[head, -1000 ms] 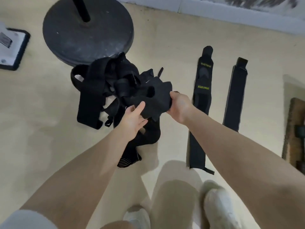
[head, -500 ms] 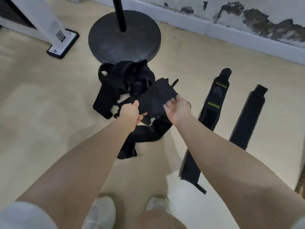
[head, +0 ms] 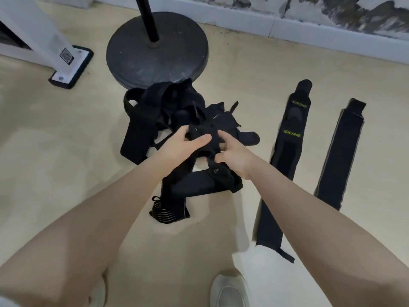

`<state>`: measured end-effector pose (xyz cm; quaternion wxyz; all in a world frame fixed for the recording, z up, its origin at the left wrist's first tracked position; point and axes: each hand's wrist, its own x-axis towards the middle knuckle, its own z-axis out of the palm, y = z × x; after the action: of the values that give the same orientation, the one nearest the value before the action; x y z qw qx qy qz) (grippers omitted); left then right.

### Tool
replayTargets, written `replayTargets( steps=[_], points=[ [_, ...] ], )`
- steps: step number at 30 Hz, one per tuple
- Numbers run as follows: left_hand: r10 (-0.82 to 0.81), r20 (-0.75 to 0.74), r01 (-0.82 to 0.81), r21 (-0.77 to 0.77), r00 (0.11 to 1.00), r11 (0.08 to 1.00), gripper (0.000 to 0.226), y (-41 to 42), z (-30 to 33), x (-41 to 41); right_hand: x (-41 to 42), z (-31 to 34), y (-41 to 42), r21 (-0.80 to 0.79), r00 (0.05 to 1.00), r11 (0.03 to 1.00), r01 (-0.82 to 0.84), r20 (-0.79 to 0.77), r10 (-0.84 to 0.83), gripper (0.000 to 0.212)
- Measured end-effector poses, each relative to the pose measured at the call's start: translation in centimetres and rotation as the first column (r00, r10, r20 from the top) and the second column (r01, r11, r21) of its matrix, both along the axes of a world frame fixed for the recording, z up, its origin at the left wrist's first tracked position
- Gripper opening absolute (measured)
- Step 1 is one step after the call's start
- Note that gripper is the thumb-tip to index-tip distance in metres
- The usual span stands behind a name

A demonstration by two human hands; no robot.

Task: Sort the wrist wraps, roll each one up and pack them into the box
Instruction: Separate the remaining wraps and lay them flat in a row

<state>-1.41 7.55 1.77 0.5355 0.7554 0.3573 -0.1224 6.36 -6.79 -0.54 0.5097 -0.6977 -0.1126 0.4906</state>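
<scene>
A tangled pile of black wrist wraps (head: 152, 120) lies on the floor in front of me. My left hand (head: 183, 142) and my right hand (head: 234, 156) both grip one black wrap (head: 203, 134) lifted from the pile, the hands close together. Its tail (head: 194, 185) hangs down to the floor. Two wraps lie straight on the right: one with yellow lettering (head: 290, 138) and a plain one (head: 338, 156). No box is in view.
A round black stand base (head: 157, 52) with its pole sits just behind the pile. A white post on a black-edged foot (head: 70, 67) stands at the left. The wall's skirting (head: 287, 25) runs along the back. My shoes (head: 228, 291) are at the bottom.
My hands have come closer together on the wrap and bunched it up. The view has tilted, so the pile and the laid-out wraps sit lower in the frame.
</scene>
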Motion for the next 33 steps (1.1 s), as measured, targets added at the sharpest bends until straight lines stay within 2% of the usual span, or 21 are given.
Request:
replayTargets(
  steps=[1, 3, 5, 7, 9, 11, 14, 15, 17, 18, 19, 21, 22, 24, 26, 28, 29, 31, 32, 33],
  points=[
    [-0.116, -0.026, 0.118, 0.115, 0.993, 0.986, 0.077, 0.7, -0.2, 0.3, 0.2, 0.1, 0.1, 0.002, 0.998, 0.998, 0.056, 0.004, -0.056, 0.062],
    [-0.28, -0.057, 0.286, 0.177, 0.958, 0.942, 0.096, 1.1, -0.2, 0.9, 0.7, 0.3, 0.3, -0.012, 0.983, 0.983, 0.182, 0.0, -0.182, 0.056],
    [-0.351, -0.021, 0.347, 0.207, 0.936, 0.915, 0.081, 0.5, -0.2, 1.3, 1.0, 0.1, 0.7, -0.038, 0.968, 0.968, 0.249, 0.057, -0.246, 0.047],
    [-0.328, 0.033, 0.303, 0.303, 0.944, 0.904, 0.057, 0.3, -0.7, 1.4, 0.7, -0.2, 1.1, -0.053, 0.959, 0.965, 0.257, 0.139, -0.248, 0.04],
    [-0.3, 0.103, 0.256, 0.31, 0.948, 0.916, 0.038, 0.8, -0.8, 1.1, 0.3, -0.5, 1.4, -0.029, 0.947, 0.963, 0.269, 0.191, -0.259, 0.04],
    [-0.272, 0.141, 0.214, 0.332, 0.952, 0.919, 0.021, 1.6, -0.9, 1.1, 0.0, -0.8, 1.7, -0.051, 0.941, 0.974, 0.219, 0.277, -0.197, 0.037],
    [-0.164, 0.189, 0.082, 0.376, 0.968, 0.923, 0.015, 2.7, -2.1, 1.3, -0.1, -0.7, 2.5, -0.142, 0.914, 0.974, 0.178, 0.391, -0.11, 0.028],
    [-0.028, 0.193, -0.045, 0.361, 0.981, 0.931, 0.018, 3.8, -3.0, 1.4, 0.0, -0.5, 2.3, -0.169, 0.907, 0.965, 0.202, 0.403, -0.119, 0.028],
    [0.324, 0.185, -0.364, 0.266, 0.928, 0.892, 0.025, 6.7, -4.0, 1.4, 0.1, -0.7, 0.7, -0.189, 0.901, 0.945, 0.266, 0.396, -0.174, 0.033],
    [0.428, 0.157, -0.452, 0.19, 0.89, 0.871, 0.023, 8.2, -4.2, 1.2, 0.1, -0.9, -0.2, -0.196, 0.909, 0.947, 0.255, 0.383, -0.166, 0.029],
    [0.464, 0.131, -0.475, 0.074, 0.876, 0.877, 0.02, 9.0, -4.2, 1.0, 0.1, -1.0, -0.8, -0.206, 0.92, 0.956, 0.207, 0.374, -0.118, 0.025],
    [0.393, 0.139, -0.363, -0.195, 0.909, 0.911, 0.02, 8.8, -3.9, 1.0, 0.2, -1.4, -0.6, -0.198, 0.947, 0.968, 0.156, 0.308, -0.089, 0.019],
    [0.361, 0.159, -0.297, -0.323, 0.919, 0.899, 0.02, 7.9, -3.4, 1.1, 0.2, -1.4, 0.3, -0.186, 0.966, 0.965, 0.183, 0.218, -0.141, 0.023],
    [0.274, 0.21, -0.129, -0.524, 0.938, 0.842, 0.026, 6.0, -2.4, 0.8, 0.2, -0.9, 2.9, -0.193, 0.945, 0.938, 0.287, -0.106, -0.311, 0.051],
    [0.173, 0.248, 0.024, -0.632, 0.953, 0.775, 0.031, 5.3, -1.7, 0.6, 0.3, -0.6, 4.5, -0.124, 0.771, 0.906, 0.404, -0.486, -0.41, 0.073],
    [0.032, 0.242, 0.142, -0.666, 0.97, 0.732, 0.031, 5.5, -0.8, 0.1, 0.7, -0.3, 5.1, -0.063, 0.559, 0.814, 0.578, -0.696, -0.451, 0.07],
    [-0.062, 0.2, 0.181, -0.658, 0.978, 0.731, 0.032, 5.7, -0.5, -0.4, 0.7, -0.1, 5.2, -0.079, 0.5, 0.766, 0.637, -0.714, -0.489, 0.06],
    [-0.3, 0.068, 0.277, -0.617, 0.951, 0.737, 0.033, 6.1, -0.1, -1.0, 1.1, 0.3, 5.1, -0.088, 0.532, 0.746, 0.66, -0.646, -0.547, 0.031],
    [-0.453, 0.004, 0.368, -0.59, 0.891, 0.718, 0.035, 6.5, -0.4, -1.3, 1.3, 0.4, 4.9, -0.053, 0.569, 0.746, 0.664, -0.612, -0.55, 0.025],
    [-0.583, -0.054, 0.449, -0.582, 0.811, 0.679, 0.039, 6.8, -0.7, -1.4, 1.5, 0.4, 4.7, 0.001, 0.604, 0.747, 0.664, -0.59, -0.536, 0.031]
  ],
)
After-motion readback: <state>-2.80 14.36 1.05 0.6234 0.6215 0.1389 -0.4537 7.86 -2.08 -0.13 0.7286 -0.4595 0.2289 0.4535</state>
